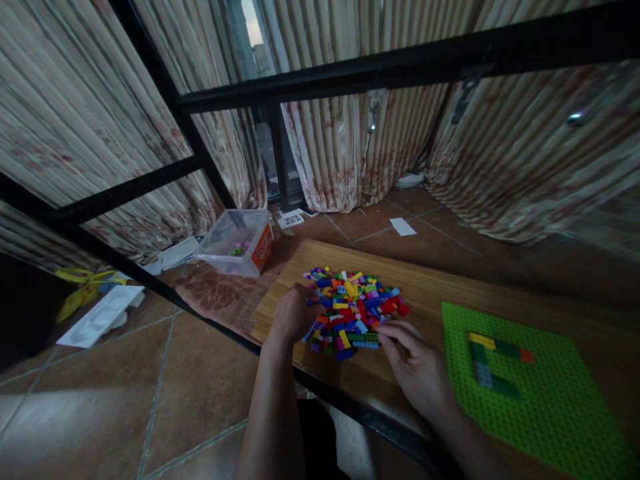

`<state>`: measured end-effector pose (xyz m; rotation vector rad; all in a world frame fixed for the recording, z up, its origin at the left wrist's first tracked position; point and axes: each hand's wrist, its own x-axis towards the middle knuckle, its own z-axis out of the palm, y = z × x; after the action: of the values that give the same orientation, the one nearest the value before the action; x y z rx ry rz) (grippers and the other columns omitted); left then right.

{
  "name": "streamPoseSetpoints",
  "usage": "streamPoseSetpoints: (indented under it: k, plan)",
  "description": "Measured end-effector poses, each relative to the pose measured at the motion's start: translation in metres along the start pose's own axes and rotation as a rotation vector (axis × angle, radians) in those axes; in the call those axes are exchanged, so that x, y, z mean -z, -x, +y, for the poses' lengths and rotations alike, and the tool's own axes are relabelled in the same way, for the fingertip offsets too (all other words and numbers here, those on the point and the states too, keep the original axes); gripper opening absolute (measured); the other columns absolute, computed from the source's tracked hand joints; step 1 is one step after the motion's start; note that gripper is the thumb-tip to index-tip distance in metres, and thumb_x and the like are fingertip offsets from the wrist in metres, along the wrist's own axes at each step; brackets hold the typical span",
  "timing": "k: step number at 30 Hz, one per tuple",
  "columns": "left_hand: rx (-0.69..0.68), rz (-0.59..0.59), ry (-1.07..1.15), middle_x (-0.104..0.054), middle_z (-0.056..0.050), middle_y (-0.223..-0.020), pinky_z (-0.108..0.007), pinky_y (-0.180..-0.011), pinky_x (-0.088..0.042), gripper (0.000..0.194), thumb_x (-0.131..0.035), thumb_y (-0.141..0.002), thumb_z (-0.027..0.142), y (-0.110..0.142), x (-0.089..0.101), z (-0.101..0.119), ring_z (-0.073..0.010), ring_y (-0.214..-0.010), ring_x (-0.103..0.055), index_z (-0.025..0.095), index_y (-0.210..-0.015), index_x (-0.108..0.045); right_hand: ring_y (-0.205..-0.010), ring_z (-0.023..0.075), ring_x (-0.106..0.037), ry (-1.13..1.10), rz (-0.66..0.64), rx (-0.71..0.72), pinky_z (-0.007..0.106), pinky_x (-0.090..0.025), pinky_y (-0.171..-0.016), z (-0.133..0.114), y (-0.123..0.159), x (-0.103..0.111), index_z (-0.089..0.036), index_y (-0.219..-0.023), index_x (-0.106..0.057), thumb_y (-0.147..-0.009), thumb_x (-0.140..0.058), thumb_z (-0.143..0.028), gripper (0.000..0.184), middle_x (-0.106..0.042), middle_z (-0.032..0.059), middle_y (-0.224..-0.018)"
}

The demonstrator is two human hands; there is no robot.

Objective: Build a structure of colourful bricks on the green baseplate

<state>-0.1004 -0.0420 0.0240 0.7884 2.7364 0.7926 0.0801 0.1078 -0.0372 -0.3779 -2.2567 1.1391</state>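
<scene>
A heap of small coloured bricks (353,307) lies on a wooden table (430,287). My left hand (293,313) rests at the heap's left edge with its fingers curled into the bricks; what they hold is hidden. My right hand (415,363) sits at the heap's lower right, with its fingertips on a green brick (369,338). To the right lies a green baseplate (530,393) with a few yellow, green, grey and red bricks (493,363) fixed on it.
A clear plastic box (237,241) stands on a patterned mat at the table's far left corner. Black metal bars cross in front of striped curtains. Papers and a white tray (103,317) lie on the tiled floor.
</scene>
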Motion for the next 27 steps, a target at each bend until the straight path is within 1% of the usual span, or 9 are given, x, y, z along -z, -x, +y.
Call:
streamPoseSetpoints:
  k: [3,5,9,12,15,20,23,25,27]
  plan:
    - [-0.084,-0.03,0.101,-0.066,-0.004,-0.089,-0.025,-0.069,-0.045,0.013,-0.066,-0.077,0.023,0.004,0.004,0.008,-0.0164,-0.078,-0.061,0.017,-0.087,-0.07,-0.095,0.0205,-0.065,-0.027,0.016,-0.017,0.034,-0.053,-0.084,-0.006,0.0,0.004,-0.025,-0.095,-0.07,-0.093,-0.052,-0.033,0.02,-0.069,0.0069,-0.1]
    - [-0.157,-0.097,0.21,-0.064,-0.001,-0.081,-0.024,-0.063,-0.044,0.014,-0.065,-0.078,0.026,0.007,0.002,0.017,-0.0142,-0.069,-0.058,0.018,-0.089,-0.068,-0.093,0.02,-0.065,-0.087,0.022,-0.051,0.033,-0.054,-0.082,-0.011,0.0,0.006,-0.025,-0.096,-0.07,-0.092,-0.053,-0.034,0.02,-0.069,0.0065,-0.099]
    - [-0.375,-0.268,0.414,-0.064,0.001,-0.077,-0.023,-0.064,-0.045,0.009,-0.062,-0.082,0.025,0.015,-0.018,0.047,-0.0128,-0.069,-0.058,0.018,-0.086,-0.065,-0.086,0.0184,-0.066,-0.238,0.069,-0.196,0.029,-0.056,-0.073,-0.017,0.0,0.015,-0.023,-0.102,-0.068,-0.091,-0.054,-0.041,0.026,-0.07,0.0055,-0.097]
    - [-0.487,-0.346,0.451,-0.063,0.001,-0.076,-0.023,-0.068,-0.045,0.006,-0.061,-0.083,0.022,0.021,-0.035,0.072,-0.013,-0.072,-0.058,0.018,-0.08,-0.063,-0.077,0.0171,-0.065,-0.288,0.135,-0.286,0.028,-0.054,-0.068,-0.015,-0.001,0.03,-0.021,-0.1,-0.069,-0.088,-0.057,-0.044,0.028,-0.071,0.0041,-0.088]
    - [-0.555,-0.385,0.465,-0.063,0.0,-0.079,-0.025,-0.074,-0.047,0.006,-0.058,-0.085,0.019,0.025,-0.048,0.091,-0.014,-0.077,-0.06,0.019,-0.082,-0.063,-0.073,0.0157,-0.063,-0.307,0.151,-0.316,0.027,-0.051,-0.066,-0.009,0.001,0.051,-0.021,-0.097,-0.071,-0.085,-0.061,-0.042,0.026,-0.071,0.0028,-0.083]
    - [-0.694,-0.335,0.491,-0.063,-0.003,-0.09,-0.026,-0.078,-0.049,0.005,-0.06,-0.084,0.015,0.035,-0.075,0.115,-0.0151,-0.085,-0.06,0.019,-0.086,-0.064,-0.075,0.0151,-0.063,-0.314,0.02,-0.32,0.028,-0.051,-0.07,0.001,0.014,0.092,-0.023,-0.1,-0.072,-0.085,-0.062,-0.039,0.024,-0.071,0.0009,-0.083]
    - [-0.74,-0.306,0.467,-0.064,-0.004,-0.1,-0.028,-0.085,-0.05,0.018,-0.06,-0.084,0.011,0.047,-0.096,0.128,-0.0153,-0.091,-0.061,0.021,-0.098,-0.065,-0.082,0.0171,-0.065,-0.243,-0.018,-0.34,0.032,-0.052,-0.076,0.013,0.024,0.124,-0.025,-0.1,-0.071,-0.084,-0.062,-0.037,0.022,-0.073,0.0015,-0.092]
    - [-0.754,-0.299,0.423,-0.063,-0.004,-0.109,-0.03,-0.091,-0.05,0.03,-0.059,-0.084,0.01,0.055,-0.109,0.134,-0.0162,-0.099,-0.061,0.022,-0.111,-0.063,-0.089,0.0193,-0.066,-0.131,0.013,-0.379,0.034,-0.052,-0.08,0.025,0.032,0.146,-0.025,-0.101,-0.071,-0.082,-0.064,-0.036,0.022,-0.073,0.0021,-0.097]
    - [-0.762,-0.278,0.37,-0.061,-0.005,-0.116,-0.033,-0.097,-0.048,0.035,-0.059,-0.084,0.01,0.059,-0.121,0.137,-0.018,-0.108,-0.059,0.023,-0.117,-0.061,-0.094,0.0211,-0.066,-0.003,0.072,-0.414,0.036,-0.051,-0.085,0.039,0.041,0.166,-0.025,-0.101,-0.071,-0.081,-0.064,-0.034,0.023,-0.073,0.0029,-0.101]
